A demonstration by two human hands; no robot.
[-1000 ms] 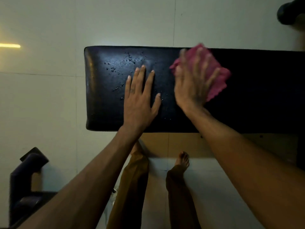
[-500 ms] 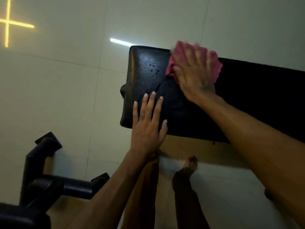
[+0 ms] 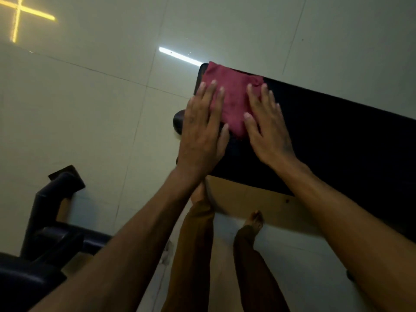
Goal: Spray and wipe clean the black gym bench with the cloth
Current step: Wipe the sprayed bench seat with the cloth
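Bottom of the frame is just the person's legs in brown trousers (image 3: pixel 193 255) and bare feet on the pale tiled floor (image 3: pixel 90 109), with some dark gym equipment (image 3: pixel 45 233) at lower left. Above that, both hands lie flat, fingers straight, on the black desk (image 3: pixel 337 136). The left hand (image 3: pixel 202 129) covers the cloth's left edge, and the right hand (image 3: pixel 267 129) its right edge. The pink cloth (image 3: pixel 231 100) sits spread at the desk's far left corner, mid-frame.
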